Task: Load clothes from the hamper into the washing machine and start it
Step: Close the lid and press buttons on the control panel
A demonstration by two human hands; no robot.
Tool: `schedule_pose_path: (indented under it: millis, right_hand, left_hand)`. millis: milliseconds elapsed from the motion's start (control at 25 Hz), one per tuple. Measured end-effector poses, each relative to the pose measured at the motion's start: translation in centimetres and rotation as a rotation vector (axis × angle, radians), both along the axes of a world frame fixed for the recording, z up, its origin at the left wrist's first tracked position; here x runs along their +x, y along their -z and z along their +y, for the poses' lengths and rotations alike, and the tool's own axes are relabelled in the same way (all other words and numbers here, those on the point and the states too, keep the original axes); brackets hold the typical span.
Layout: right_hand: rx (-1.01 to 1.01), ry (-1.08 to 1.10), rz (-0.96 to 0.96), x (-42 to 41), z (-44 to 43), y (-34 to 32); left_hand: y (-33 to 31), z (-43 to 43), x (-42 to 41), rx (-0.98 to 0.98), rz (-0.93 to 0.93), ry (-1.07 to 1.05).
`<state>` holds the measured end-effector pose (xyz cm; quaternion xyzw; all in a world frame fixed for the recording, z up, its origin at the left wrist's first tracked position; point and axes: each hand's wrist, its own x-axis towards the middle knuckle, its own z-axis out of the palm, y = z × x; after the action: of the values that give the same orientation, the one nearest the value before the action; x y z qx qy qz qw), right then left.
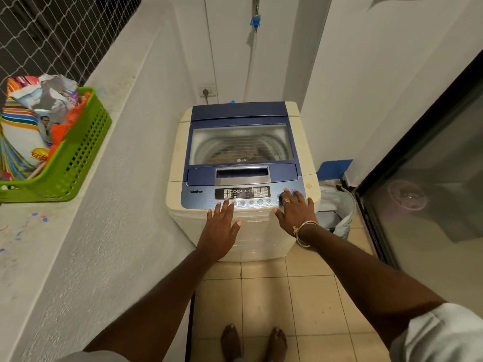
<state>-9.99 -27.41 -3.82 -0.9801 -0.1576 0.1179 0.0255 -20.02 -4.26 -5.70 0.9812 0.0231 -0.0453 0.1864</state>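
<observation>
A cream top-load washing machine point(177, 152) with a blue lid point(240, 111) stands against the back wall; the lid is down. Clothes show dimly through its window point(240, 145). My left hand point(222, 226) lies flat with straight fingers on the front edge, fingertips at the left of the control panel point(243, 194). My right hand point(295, 207) rests with spread fingers on the panel's right end, over the round buttons there. A white hamper point(339, 205) stands on the floor right of the machine, with pale cloth or a liner inside.
A green plastic basket point(78, 158) full of packets and bags sits on the ledge at the left. A dark glass sliding door point(431, 178) runs along the right. A wall socket point(207, 91) with a plug is behind the machine. Beige floor tiles point(274, 296) lie underfoot.
</observation>
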Motion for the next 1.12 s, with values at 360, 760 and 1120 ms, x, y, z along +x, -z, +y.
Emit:
schedule_pose_path:
  millis: [360,760,1120]
  right_hand:
    - [-0.153,-0.015,0.195,3.3,1.5,-3.8]
    - [0.062,-0.047,-0.046,-6.4,1.2,-0.5]
    - [0.099,-0.069,-0.12,-8.3,3.8,-3.6]
  left_hand:
    - [-1.3,-1.0,-0.7,0.014,0.013,0.039]
    - [-2.3,0.1,-3.4,0.071,0.018,0.047]
    - [-5.1,-0.8,-3.8,0.08,-0.024,0.029]
